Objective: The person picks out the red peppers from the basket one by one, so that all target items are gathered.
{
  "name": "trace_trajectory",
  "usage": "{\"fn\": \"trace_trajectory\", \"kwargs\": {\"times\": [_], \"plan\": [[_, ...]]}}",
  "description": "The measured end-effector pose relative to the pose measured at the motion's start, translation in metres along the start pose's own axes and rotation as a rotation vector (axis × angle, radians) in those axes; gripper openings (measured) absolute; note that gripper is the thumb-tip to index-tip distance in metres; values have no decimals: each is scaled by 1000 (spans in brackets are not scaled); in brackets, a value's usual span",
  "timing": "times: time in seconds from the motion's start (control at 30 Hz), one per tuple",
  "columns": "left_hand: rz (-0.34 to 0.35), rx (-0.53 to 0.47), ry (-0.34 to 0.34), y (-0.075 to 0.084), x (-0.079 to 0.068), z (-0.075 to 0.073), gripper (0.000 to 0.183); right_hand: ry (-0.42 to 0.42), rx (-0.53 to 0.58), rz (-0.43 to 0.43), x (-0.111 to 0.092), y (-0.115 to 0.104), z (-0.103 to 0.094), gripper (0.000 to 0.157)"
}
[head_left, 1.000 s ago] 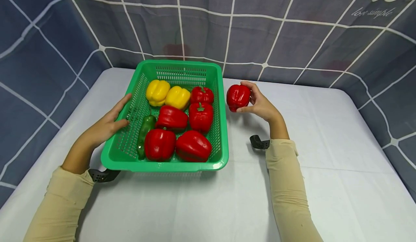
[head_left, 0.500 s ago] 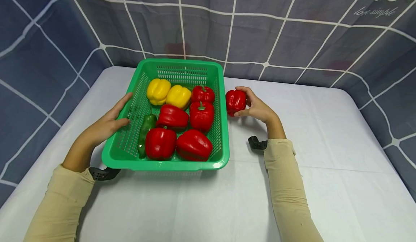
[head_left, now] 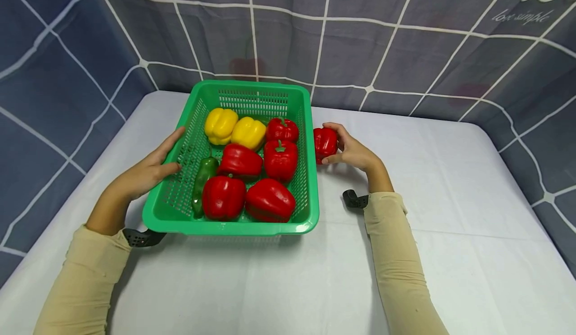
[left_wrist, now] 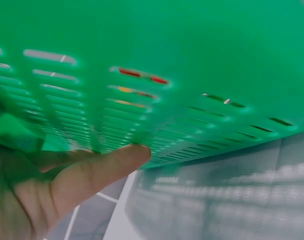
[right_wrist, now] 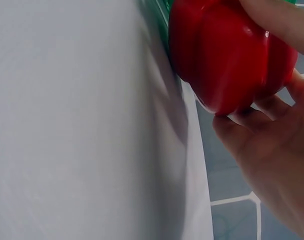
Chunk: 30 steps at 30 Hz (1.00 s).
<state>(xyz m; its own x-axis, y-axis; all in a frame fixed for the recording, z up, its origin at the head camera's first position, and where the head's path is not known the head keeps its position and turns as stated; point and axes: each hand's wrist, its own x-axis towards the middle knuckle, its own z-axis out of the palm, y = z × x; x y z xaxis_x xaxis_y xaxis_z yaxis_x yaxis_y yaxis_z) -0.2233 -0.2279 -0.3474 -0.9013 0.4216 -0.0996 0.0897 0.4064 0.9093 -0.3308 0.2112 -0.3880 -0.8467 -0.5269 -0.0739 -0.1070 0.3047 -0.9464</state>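
My left hand [head_left: 143,175] lies along the left side of a green plastic basket [head_left: 229,229]. In the left wrist view its straight fingers [left_wrist: 104,172] touch the slotted outer wall. My right hand [head_left: 356,155] holds a glossy red bell pepper [head_left: 325,143] between thumb and fingers, right beside the basket's right wall, whose rim covers the pepper's left edge. Seen from the right wrist, the pepper [right_wrist: 224,55] overlaps a strip of green basket. Inside the basket are two yellow bell peppers [head_left: 220,126], several red bell peppers [head_left: 224,198] and a long green pepper [head_left: 204,185].
A white cloth covers the table [head_left: 432,255], which runs past the basket in front and to the right. Behind and at both sides hangs a dark blue-grey curtain [head_left: 288,40] with white grid lines.
My right hand has moved left and slightly nearer with the red bell pepper, up against the basket's right side. The left hand has kept its place on the basket.
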Motion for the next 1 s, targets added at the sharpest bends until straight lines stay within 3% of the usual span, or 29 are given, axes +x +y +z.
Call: {"fn": "trace_trajectory", "kwargs": {"times": [0.3, 0.73, 1.0], "plan": [[-1, 28, -14, 0, 1, -1, 77, -51, -5, 25, -4, 1, -5, 93], [27, 38, -37, -1, 0, -6, 77, -32, -100, 139, -8, 1, -12, 96], [11, 36, -20, -2, 3, -6, 77, -32, -83, 164, -11, 4, -14, 96]]}}
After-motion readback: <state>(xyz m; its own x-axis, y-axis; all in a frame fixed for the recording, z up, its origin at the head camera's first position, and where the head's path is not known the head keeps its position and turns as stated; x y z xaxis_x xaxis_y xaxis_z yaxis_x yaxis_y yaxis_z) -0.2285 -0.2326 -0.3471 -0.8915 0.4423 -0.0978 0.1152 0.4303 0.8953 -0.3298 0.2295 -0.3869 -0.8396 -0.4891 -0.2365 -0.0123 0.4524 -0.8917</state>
